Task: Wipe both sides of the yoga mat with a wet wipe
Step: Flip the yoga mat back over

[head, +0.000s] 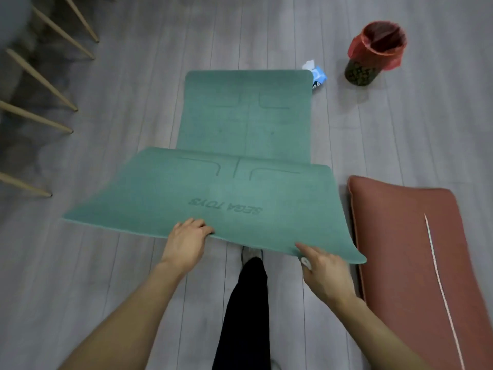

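Right now both hands hold the near end of the green mat [213,188] up off the grey floor [133,102]. The left hand [186,243] grips the near edge with its fingers curled over the top, close together. The right hand [324,271] pinches the edge near the right corner, index finger lying along the top, and a small white wad, possibly the wipe [306,262], shows tucked against the palm; I cannot tell for sure what it is. The mat's far end lies flat on the floor, and its lifted part bears line markings and upside-down lettering. Just beside the far right corner sits a blue wipe pack [318,77] with a white sheet sticking out. Farther right stands a bin [373,53] lined with a red bag. A reddish cushion [410,249] lies on the floor just right of the mat. Wooden chair legs [42,76] stand at the left. A dark trouser leg [244,311] and a shoe [250,253] show below the mat, between the arms.
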Action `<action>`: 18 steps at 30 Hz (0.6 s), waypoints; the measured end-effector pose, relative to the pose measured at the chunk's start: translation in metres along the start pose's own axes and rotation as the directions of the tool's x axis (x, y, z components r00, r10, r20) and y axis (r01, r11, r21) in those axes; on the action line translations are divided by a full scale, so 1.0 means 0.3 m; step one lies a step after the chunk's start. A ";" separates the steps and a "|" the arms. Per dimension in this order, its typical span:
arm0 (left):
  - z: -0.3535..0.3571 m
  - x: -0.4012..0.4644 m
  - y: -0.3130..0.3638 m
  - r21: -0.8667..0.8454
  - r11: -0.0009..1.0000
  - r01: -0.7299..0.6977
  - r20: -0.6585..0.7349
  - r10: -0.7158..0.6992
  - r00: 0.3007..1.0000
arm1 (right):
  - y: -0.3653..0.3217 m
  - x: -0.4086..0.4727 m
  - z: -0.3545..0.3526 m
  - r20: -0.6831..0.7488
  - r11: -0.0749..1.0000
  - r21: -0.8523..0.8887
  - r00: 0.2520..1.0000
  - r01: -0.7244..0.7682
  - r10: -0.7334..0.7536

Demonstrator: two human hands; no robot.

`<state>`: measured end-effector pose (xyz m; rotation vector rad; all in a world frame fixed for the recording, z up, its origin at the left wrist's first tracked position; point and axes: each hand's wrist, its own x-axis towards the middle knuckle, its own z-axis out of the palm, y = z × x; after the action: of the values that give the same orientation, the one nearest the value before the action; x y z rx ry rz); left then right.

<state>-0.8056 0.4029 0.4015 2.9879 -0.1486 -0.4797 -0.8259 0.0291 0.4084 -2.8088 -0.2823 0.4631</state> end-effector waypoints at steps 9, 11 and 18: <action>0.213 -0.879 0.291 -0.012 1.000 0.012 0.005 -0.012 1.000 | 0.000 -0.851 0.203 -0.004 0.998 0.020 0.998 -0.065 0.065; 0.275 -1.048 0.329 -0.014 1.000 0.013 0.038 -0.012 0.999 | -0.006 -1.015 0.258 0.016 0.997 0.007 0.997 -0.075 0.075; 0.520 -1.530 0.397 0.025 0.999 -0.044 0.101 0.041 0.994 | -0.041 -1.503 0.549 0.143 0.993 -0.113 0.989 -0.020 0.036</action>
<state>-1.2982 0.3228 0.4097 2.9812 -0.2290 -0.6282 -1.3027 -0.0257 0.3904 -2.8954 -0.3085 0.6790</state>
